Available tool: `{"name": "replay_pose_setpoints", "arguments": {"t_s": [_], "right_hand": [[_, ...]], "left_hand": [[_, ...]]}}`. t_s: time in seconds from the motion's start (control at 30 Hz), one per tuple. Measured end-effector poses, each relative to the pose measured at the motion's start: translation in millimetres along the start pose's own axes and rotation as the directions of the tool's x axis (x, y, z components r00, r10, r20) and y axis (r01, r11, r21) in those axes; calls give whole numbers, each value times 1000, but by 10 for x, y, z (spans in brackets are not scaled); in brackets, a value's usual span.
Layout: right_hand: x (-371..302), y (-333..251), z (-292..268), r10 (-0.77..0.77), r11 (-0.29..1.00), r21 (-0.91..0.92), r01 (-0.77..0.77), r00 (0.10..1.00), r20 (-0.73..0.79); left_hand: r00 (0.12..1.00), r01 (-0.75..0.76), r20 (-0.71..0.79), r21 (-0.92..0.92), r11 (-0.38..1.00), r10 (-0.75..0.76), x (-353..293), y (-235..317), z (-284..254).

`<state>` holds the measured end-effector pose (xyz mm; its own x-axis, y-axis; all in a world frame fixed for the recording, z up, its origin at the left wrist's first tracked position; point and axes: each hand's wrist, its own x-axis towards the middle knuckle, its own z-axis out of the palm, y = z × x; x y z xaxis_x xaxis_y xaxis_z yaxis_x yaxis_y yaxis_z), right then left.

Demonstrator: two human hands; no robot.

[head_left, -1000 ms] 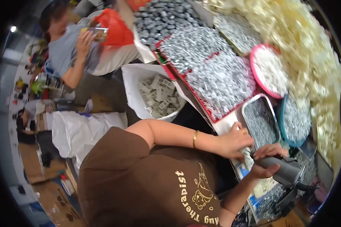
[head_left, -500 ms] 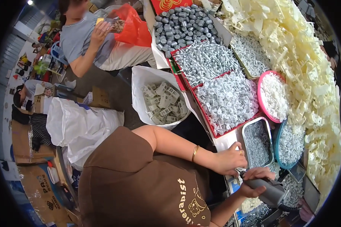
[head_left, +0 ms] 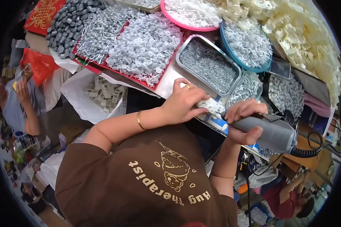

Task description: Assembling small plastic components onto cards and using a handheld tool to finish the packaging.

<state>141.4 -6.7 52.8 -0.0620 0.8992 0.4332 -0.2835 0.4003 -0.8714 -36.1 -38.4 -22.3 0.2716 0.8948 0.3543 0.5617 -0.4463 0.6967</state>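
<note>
My left hand (head_left: 183,101) pinches a small white plastic piece (head_left: 212,107) with holes in it, over the front edge of the bench. My right hand (head_left: 246,119) is wrapped round a grey electric screwdriver (head_left: 271,133), held nearly level, with a black cord leaving its back end. The tool's front end points left and meets the white piece or lies right beside it; my fingers hide the exact contact. Just beyond both hands stands a metal tray (head_left: 196,36) of small screws.
A blue basin (head_left: 250,69) and a pink basin (head_left: 189,28) hold white parts. Clips with nails (head_left: 146,47) fill a red tray. Cream plastic parts (head_left: 303,34) are heaped far right. A white bag (head_left: 74,92) stands left. Other people sit at left and lower right.
The view has swung round, so the bench now lies across the top. The white piece shows more clearly at my left fingertips. My right hand still grips the screwdriver.
</note>
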Motion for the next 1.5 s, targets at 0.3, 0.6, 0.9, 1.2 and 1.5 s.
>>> {"name": "replay_pose_setpoints", "arguments": {"t_s": [0.3, 0.6, 0.9, 1.2, 1.5], "right_hand": [[-70, -28, 43, 106, 994, -37, -104, 993, 57], [164, -163, -219, -47, 998, 27, 55, 968, -246], [1128, -20, -2226, -604, 714, -698, -64, 448, -659], [1217, 593, -3432, -259, 763, -548, -343, 614, -746], [706, 301, -2836, -58, 713, -587, -385, 801, -596]], "left_hand": [[1000, 13, 23, 3, 1000, -13, -33, 65, 20], [978, -205, 18, -123, 971, 209, 34, -132, 83], [909, 388, 248, -213, 897, -334, -97, 3, -1252], [716, 622, 114, 343, 704, -688, -727, -491, -2608], [969, 243, -217, 733, 635, -120, 664, -1502, -2234]]}}
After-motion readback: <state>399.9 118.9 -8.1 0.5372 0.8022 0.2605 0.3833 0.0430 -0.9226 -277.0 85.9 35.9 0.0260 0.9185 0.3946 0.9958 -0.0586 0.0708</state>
